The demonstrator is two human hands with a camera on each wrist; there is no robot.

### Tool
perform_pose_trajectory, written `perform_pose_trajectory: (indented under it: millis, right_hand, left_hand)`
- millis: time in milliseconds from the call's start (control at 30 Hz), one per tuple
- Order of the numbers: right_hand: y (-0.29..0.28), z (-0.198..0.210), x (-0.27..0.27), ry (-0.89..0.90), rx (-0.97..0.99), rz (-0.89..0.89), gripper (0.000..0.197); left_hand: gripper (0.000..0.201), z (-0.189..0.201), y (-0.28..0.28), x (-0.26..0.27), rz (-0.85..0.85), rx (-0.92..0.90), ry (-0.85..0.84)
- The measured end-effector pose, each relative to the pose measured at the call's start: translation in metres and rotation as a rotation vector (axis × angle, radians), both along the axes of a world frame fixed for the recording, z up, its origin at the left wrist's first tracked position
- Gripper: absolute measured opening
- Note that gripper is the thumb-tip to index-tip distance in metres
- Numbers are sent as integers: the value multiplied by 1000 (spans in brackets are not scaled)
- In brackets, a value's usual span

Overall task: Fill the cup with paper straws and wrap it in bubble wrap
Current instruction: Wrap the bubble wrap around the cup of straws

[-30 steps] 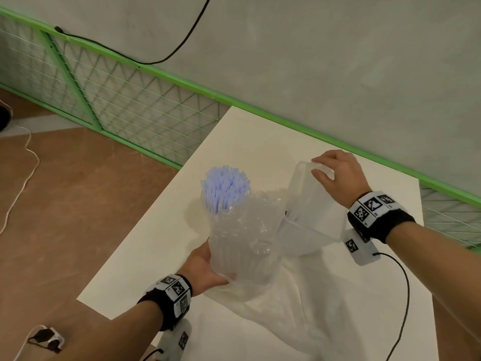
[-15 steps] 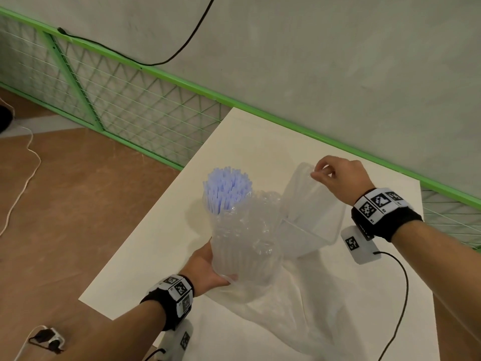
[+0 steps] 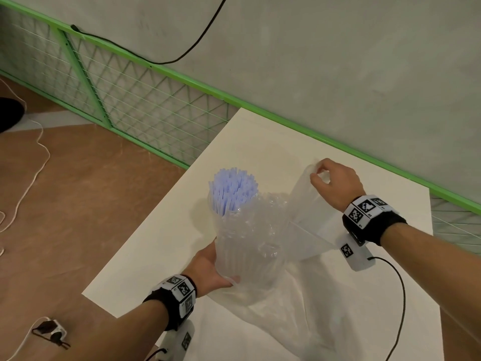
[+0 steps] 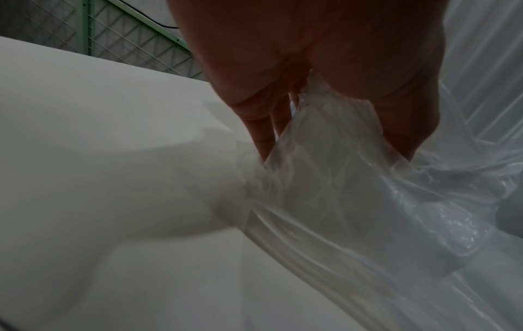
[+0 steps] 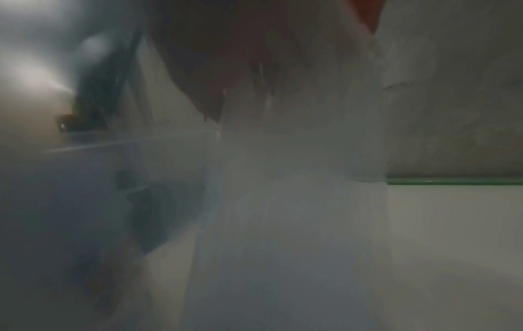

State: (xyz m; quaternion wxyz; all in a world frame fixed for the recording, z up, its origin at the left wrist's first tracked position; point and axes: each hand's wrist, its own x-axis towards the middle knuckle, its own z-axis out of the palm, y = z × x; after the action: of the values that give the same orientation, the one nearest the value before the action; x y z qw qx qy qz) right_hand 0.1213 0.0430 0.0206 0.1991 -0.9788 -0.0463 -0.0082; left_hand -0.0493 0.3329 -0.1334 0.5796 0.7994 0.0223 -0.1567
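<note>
A clear cup [image 3: 244, 246] stands on the white table [image 3: 260, 157], packed with pale blue paper straws [image 3: 233, 190] that stick out of its top. Clear bubble wrap [image 3: 263, 230] covers the cup's near and right sides. My left hand [image 3: 210, 269] grips the wrapped cup low on its left side, fingers curled into the wrap [image 4: 325, 156]. My right hand [image 3: 328, 178] pinches the top edge of the loose end of the wrap [image 3: 307, 212], held up to the right of the cup. The right wrist view is blurred by the sheet [image 5: 297, 201].
More clear wrap [image 3: 307, 316] trails over the table toward me. A green mesh fence [image 3: 145, 100] and a grey wall run behind the table. The table's left edge drops to a brown floor with white cords [image 3: 36, 165] and a plug [image 3: 49, 332].
My right hand has closed from a loose hold into a pinch on the wrap's upper edge and drawn it slightly up and right. The left hand and cup have stayed put.
</note>
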Motion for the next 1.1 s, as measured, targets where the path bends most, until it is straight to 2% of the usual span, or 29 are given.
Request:
perform_pose_trajectory:
  millis: [67, 200, 367, 467, 533, 667, 767, 867, 1000, 1100]
  right_hand:
    - [1, 4, -2, 12, 32, -1, 21]
    - [0, 4, -4, 3, -2, 107, 26]
    - [5, 0, -2, -58, -5, 112, 20]
    - [5, 6, 0, -98, 179, -25, 14]
    - [0, 11, 1, -27, 341, -92, 12]
    - [-17, 20, 3, 75, 213, 102, 9]
    - [-23, 22, 5, 54, 39, 308, 39]
    - [-23, 11, 4, 107, -145, 406, 49]
    - [-16, 3, 6, 66, -128, 388, 46]
    - [-11, 2, 10, 45, -55, 307, 68]
  left_hand:
    - [78, 1, 0, 0, -1, -3, -3]
    - [78, -1, 0, -1, 11, -21, 7]
    - [76, -3, 0, 0, 15, -14, 8]
    - [76, -1, 0, 0, 11, -1, 2]
    - [76, -2, 0, -1, 11, 0, 8]
    - [77, -3, 1, 0, 2, -2, 18]
    - [78, -4, 1, 0, 3, 7, 18]
    - [77, -6, 1, 1, 2, -2, 28]
    - [76, -5, 1, 1, -3, 4, 31]
    - [76, -4, 1, 0, -1, -8, 34]
